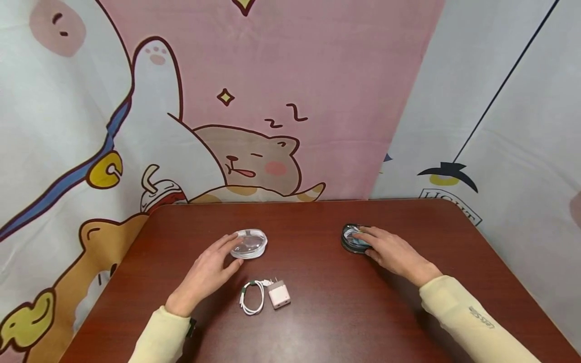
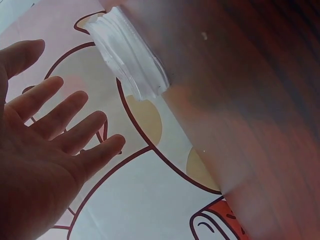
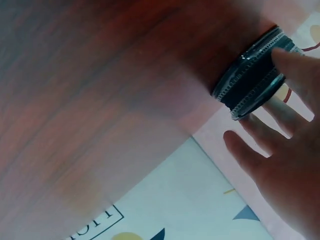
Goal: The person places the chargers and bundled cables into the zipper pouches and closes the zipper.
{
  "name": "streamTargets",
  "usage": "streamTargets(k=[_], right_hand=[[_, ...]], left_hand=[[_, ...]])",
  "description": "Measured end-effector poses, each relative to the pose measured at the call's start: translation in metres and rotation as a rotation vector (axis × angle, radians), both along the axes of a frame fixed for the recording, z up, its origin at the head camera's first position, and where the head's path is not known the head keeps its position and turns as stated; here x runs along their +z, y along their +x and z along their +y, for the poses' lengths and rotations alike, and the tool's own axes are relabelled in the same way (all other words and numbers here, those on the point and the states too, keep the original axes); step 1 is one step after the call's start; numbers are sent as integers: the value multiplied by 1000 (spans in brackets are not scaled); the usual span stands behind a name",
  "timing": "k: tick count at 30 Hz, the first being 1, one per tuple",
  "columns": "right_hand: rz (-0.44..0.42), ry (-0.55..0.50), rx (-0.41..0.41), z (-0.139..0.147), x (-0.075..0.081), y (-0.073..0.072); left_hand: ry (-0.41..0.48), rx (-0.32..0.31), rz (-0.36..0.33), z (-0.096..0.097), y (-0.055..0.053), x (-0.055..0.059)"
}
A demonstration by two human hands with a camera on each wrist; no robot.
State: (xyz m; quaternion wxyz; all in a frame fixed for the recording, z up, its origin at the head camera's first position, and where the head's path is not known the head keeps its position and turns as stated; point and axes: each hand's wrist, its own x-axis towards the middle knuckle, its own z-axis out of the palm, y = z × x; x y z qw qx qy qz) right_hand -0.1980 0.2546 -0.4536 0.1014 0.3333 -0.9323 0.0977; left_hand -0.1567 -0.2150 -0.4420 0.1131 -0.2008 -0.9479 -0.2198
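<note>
My left hand (image 1: 206, 269) reaches beside a round clear zip case (image 1: 249, 244) with white edging; its fingers are spread and relaxed. In the left wrist view the white case (image 2: 131, 55) stands apart from the fingertips. On the right, my right hand (image 1: 396, 252) lies over a round black-edged zip case (image 1: 351, 241) with a clear top and white cable inside. In the right wrist view the thumb is at the black case's (image 3: 255, 72) zipped side and the outstretched fingers reach its top. Both cases rest on the table.
A brown wooden table (image 1: 336, 312) spans the front. Nearer me lie a coiled white cable (image 1: 252, 297) with a green tie and a pinkish-white plug charger (image 1: 279, 295), prongs pointing away. Behind the table hangs a cartoon-printed cloth (image 1: 345, 101).
</note>
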Motion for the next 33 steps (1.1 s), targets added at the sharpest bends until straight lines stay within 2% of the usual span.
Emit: streamTargets(k=[6, 9, 14, 22, 28, 30, 33], right_hand=[[-63, 15, -52, -8, 6, 13], [-66, 17, -63, -15, 9, 23], [-28, 7, -41, -26, 12, 35], [-29, -33, 0, -36, 13, 46], [-30, -55, 25, -41, 13, 52], [-28, -55, 31, -42, 12, 52], [-32, -50, 40, -43, 12, 53]], left_hand=[[0, 2, -9, 1, 0, -1], [2, -1, -11, 2, -1, -1], [5, -2, -8, 4, -2, 0], [10, -10, -13, 6, -4, -1], [-53, -33, 22, 7, -15, -3], [-68, -49, -9, 7, -21, -4], [-67, -75, -100, 8, -31, -5]])
